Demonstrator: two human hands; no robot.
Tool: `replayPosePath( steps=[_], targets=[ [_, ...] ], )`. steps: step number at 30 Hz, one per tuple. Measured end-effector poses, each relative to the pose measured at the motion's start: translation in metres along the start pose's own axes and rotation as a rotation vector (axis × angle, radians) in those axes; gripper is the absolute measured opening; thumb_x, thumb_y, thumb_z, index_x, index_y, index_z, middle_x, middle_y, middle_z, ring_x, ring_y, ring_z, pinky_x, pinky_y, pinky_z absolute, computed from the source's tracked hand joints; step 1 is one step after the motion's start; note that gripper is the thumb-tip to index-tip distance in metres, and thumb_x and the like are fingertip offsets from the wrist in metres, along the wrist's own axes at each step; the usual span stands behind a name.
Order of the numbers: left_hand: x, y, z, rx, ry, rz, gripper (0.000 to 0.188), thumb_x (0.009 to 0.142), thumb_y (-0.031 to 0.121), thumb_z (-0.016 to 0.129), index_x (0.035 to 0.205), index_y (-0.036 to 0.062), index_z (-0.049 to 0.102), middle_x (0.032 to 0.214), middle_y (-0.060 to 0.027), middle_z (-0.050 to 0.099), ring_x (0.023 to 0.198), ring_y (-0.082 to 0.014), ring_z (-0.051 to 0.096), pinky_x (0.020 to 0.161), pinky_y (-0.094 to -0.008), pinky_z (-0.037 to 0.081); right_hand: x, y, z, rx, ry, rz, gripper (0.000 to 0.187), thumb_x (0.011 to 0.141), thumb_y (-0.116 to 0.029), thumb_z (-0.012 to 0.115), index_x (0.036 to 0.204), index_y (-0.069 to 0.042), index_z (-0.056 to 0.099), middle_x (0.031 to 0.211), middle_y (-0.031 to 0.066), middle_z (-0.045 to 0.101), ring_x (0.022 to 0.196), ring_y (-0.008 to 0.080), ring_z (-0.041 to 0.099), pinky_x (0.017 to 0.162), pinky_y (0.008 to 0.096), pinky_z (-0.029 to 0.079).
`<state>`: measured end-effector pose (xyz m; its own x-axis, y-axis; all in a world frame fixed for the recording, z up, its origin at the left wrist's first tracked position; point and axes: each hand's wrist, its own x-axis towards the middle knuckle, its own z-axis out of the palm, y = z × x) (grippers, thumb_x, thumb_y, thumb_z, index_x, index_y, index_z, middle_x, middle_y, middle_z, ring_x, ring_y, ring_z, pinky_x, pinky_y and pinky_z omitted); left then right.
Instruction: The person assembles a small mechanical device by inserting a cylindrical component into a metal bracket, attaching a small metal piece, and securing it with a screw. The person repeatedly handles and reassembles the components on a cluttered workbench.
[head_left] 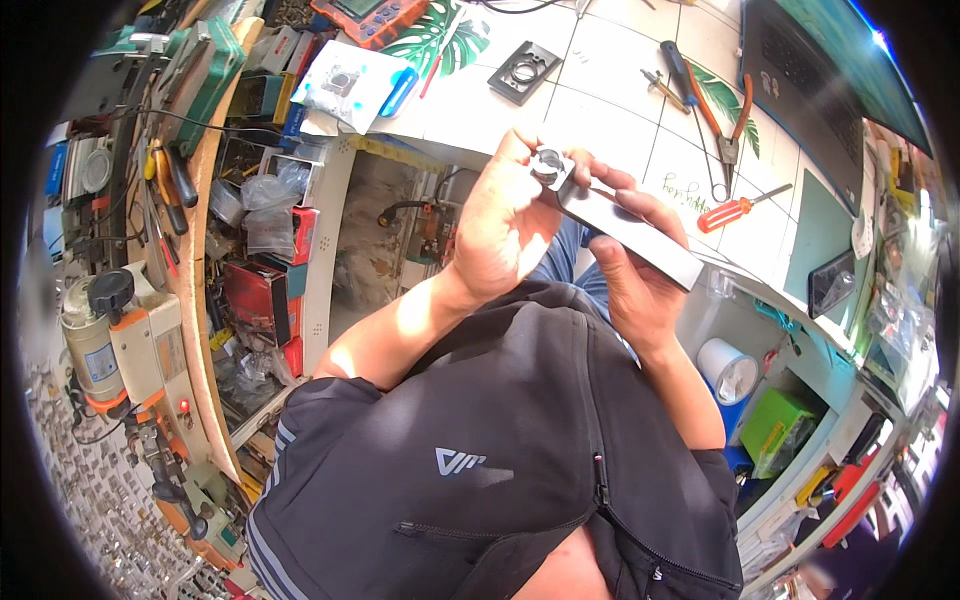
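Note:
Both hands are raised in front of my chest, at the near edge of the tiled table. A long rectangular metal bar [635, 232], silver with dark sides, slants down to the right between them. At its upper left end sits a small bright round metal fitting [547, 167]. My left hand [503, 215] has its fingers closed around that fitting end. My right hand [640, 275] grips the bar, thumb on the near side and fingers over the far side. The underside of the bar is hidden.
On the white tiled table [610, 70] lie a black plate with a ring [525, 72], orange-handled pliers [728, 140], a red screwdriver [727, 214] and a blue pen [399, 92]. A laptop [805, 95] stands right, near a phone [832, 283]. A key-cutting machine [140, 340] is at left.

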<state>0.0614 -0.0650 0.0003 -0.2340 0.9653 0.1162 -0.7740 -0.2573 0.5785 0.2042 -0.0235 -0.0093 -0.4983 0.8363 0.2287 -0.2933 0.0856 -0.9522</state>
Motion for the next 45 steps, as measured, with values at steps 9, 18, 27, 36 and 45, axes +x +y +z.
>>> replayPosePath(
  steps=[9, 18, 27, 36, 45],
  targets=[
    [-0.004, -0.006, 0.003, 0.125, 0.034, 0.026, 0.043, 0.084, 0.013, 0.044, 0.124, -0.0040, 0.039, 0.124, -0.0174, 0.044, 0.128, -0.0281, 0.036, 0.113, -0.0461, 0.020, -0.009, -0.004, -0.007, 0.135, 0.052, 0.034, 0.034, 0.083, -0.003, 0.070, 0.111, 0.002, 0.051, 0.122, 0.0220, 0.057, 0.118, 0.0255, 0.053, 0.098, 0.0341, 0.042],
    [0.072, 0.034, -0.046, 1.957, 0.240, 0.090, 0.075, 0.077, 0.038, 0.071, 0.128, -0.0080, 0.040, 0.124, -0.0319, 0.049, 0.117, -0.0412, 0.050, 0.097, -0.0413, 0.041, -0.013, -0.003, -0.042, 0.039, 0.255, 0.065, 0.027, 0.086, -0.001, 0.066, 0.109, -0.001, 0.051, 0.123, 0.0214, 0.058, 0.105, 0.0171, 0.058, 0.089, 0.0279, 0.049],
    [0.107, 0.016, -0.061, 2.398, 0.158, -0.131, 0.057, 0.079, 0.041, 0.066, 0.106, -0.0076, 0.056, 0.102, -0.0268, 0.059, 0.098, -0.0396, 0.060, 0.086, -0.0433, 0.048, -0.021, -0.004, -0.051, -0.032, 0.303, 0.026, 0.029, 0.083, 0.001, 0.068, 0.108, -0.001, 0.055, 0.120, 0.0231, 0.059, 0.114, 0.0241, 0.056, 0.096, 0.0340, 0.045],
    [0.109, 0.039, -0.048, 1.953, 0.269, -0.261, 0.049, 0.083, 0.041, 0.065, 0.095, -0.0061, 0.064, 0.085, -0.0166, 0.067, 0.074, -0.0232, 0.064, 0.069, -0.0319, 0.050, -0.021, 0.001, -0.050, 0.009, 0.322, 0.043, 0.027, 0.084, 0.001, 0.067, 0.108, -0.001, 0.054, 0.121, 0.0215, 0.059, 0.115, 0.0243, 0.055, 0.098, 0.0347, 0.043],
    [0.090, 0.053, 0.009, 0.588, 0.220, -0.686, 0.037, 0.088, 0.038, 0.062, 0.097, 0.0023, 0.058, 0.083, -0.0152, 0.066, 0.066, -0.0157, 0.064, 0.064, -0.0265, 0.054, -0.007, 0.002, -0.029, -0.064, 0.279, -0.035, 0.030, 0.082, 0.004, 0.068, 0.108, -0.002, 0.055, 0.122, 0.0188, 0.059, 0.116, 0.0228, 0.055, 0.097, 0.0320, 0.045]
  ],
)
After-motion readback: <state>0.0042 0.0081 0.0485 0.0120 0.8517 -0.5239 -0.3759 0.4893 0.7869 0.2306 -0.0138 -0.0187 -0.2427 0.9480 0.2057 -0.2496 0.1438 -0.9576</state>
